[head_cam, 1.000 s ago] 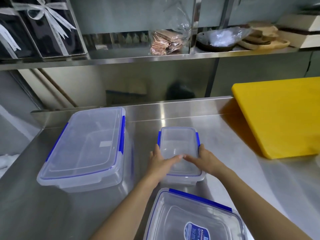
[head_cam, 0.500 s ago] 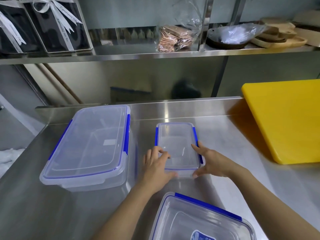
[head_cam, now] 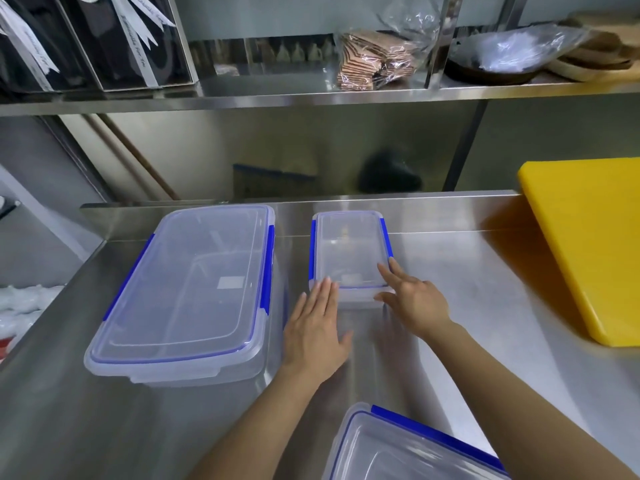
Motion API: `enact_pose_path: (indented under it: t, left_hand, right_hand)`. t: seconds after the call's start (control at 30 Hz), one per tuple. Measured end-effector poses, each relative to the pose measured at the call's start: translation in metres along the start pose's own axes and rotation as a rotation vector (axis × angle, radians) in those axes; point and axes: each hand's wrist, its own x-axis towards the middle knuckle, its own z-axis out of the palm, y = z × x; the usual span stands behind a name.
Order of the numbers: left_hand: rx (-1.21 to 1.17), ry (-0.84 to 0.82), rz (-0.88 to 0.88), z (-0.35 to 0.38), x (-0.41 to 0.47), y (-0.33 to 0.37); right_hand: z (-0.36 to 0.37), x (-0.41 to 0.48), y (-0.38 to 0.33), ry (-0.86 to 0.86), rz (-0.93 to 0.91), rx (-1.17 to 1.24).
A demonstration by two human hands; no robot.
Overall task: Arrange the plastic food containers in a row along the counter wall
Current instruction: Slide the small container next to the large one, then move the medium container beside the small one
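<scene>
The small box [head_cam: 349, 252] sits on the table [head_cam: 485, 289] at about 12 o'clock from the hands, with its far end close to the back wall [head_cam: 311, 161]. The big box [head_cam: 187, 289] lies just beside it at 9 o'clock, also near the wall. A third box [head_cam: 408, 448] waits at 6 o'clock, well apart from the row.

The left hand [head_cam: 317, 327] is flat with its fingers [head_cam: 323, 292] pressed together, and the tips touch the near end of the small box. The right hand [head_cam: 412, 299] has its fingers spread loose on the near right corner. Neither hand pinches anything.

To do this step well, I think both hands should push evenly, so the small box slides straight and stops square at the wall.

Half a second ago the small box was farther from the wall and the hands curled around its near end. Now it is farther back, and the hands are flatter.
</scene>
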Motion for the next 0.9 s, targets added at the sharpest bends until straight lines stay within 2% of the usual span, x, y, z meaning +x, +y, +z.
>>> enact_pose_path:
  t: [0.13, 0.23, 0.3, 0.4, 0.47, 0.53, 0.6, 0.63, 0.7, 0.77, 0.8, 0.9]
  left_hand:
    - [0.031, -0.204, 0.000, 0.002, 0.001, -0.006]
    - [0.034, -0.265, -0.003, -0.009, 0.003, -0.005]
    - [-0.044, -0.264, -0.011, -0.021, -0.002, -0.002]
    - [-0.301, -0.304, -0.102, -0.042, -0.016, 0.007]
    - [-0.547, -0.381, -0.195, -0.055, -0.026, 0.015]
    - [-0.716, -0.530, -0.264, -0.065, -0.037, 0.021]
    - [-0.709, -0.759, -0.289, -0.072, -0.047, 0.024]
    - [-0.668, -0.878, -0.290, -0.075, -0.051, 0.025]
    - [-0.570, -1.060, -0.280, -0.077, -0.059, 0.026]
    - [-0.505, -1.143, -0.243, -0.078, -0.066, 0.026]
    - [-0.498, -1.157, -0.216, -0.077, -0.069, 0.026]
    - [-0.543, -1.103, -0.163, -0.074, -0.077, 0.029]
  right_hand:
    - [0.009, -0.001, -0.002, -0.072, 0.022, -0.081]
    - [0.005, -0.008, -0.013, -0.101, 0.073, -0.041]
    - [-0.002, -0.017, -0.021, -0.079, 0.063, 0.032]
    - [-0.017, -0.036, -0.025, -0.104, 0.009, 0.225]
    - [-0.029, -0.050, -0.022, -0.266, -0.008, 0.433]
    - [-0.036, -0.066, -0.016, -0.471, -0.009, 0.445]
    - [-0.040, -0.082, -0.010, -0.558, -0.010, 0.328]
    - [-0.042, -0.088, -0.007, -0.603, 0.010, 0.329]
    - [-0.045, -0.100, -0.002, -0.798, 0.069, 0.401]
    - [-0.045, -0.113, 0.002, -0.984, 0.072, 0.384]
    - [-0.044, -0.119, 0.003, -1.021, 0.059, 0.358]
    - [-0.036, -0.132, 0.005, -0.987, 0.015, 0.329]
